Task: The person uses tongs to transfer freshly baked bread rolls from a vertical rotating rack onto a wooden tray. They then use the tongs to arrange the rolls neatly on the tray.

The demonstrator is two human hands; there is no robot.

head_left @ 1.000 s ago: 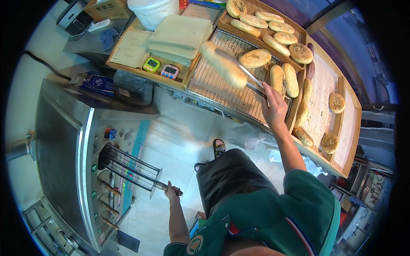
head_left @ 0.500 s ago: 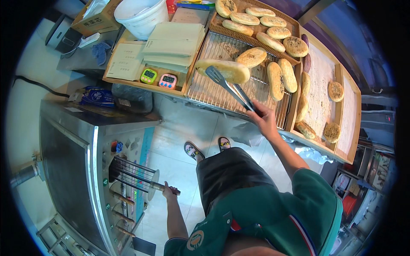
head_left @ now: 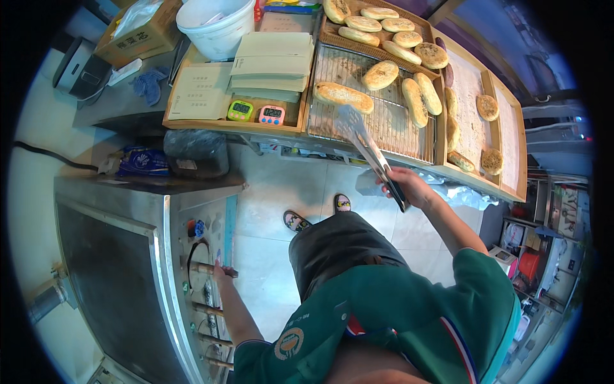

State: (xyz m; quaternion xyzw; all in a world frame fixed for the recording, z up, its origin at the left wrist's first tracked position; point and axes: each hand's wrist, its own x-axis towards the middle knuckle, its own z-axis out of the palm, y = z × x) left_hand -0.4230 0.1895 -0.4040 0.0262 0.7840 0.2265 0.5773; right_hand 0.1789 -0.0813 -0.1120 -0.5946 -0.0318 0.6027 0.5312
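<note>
My right hand [head_left: 410, 185] is wrapped round metal tongs [head_left: 369, 148] with dark handles. Their blurred tips hang just on my side of a long flat bread [head_left: 342, 95] lying on a wire rack [head_left: 358, 131], with nothing between them. More flatbreads lie on the rack, among them an oval one [head_left: 380, 75] and two side by side [head_left: 416, 102]. At lower left, my left hand [head_left: 222, 271] is closed round a wooden handle [head_left: 206, 267] on the front of a steel oven [head_left: 105, 288]. The part behind this handle is inside the oven.
A wicker basket [head_left: 377, 51] of breads stands behind the rack. To the right, a wooden tray [head_left: 470, 105] holds several more. Left of the rack are paper bags [head_left: 272, 54], a green timer [head_left: 240, 110], a pink timer [head_left: 272, 115] and a white bucket [head_left: 220, 35]. Several more wooden handles [head_left: 208, 310] stick out below.
The long bread has gone from the tongs onto the rack, and the tongs have drawn back toward me. My left hand has moved left, and the barred rack has slid into the oven.
</note>
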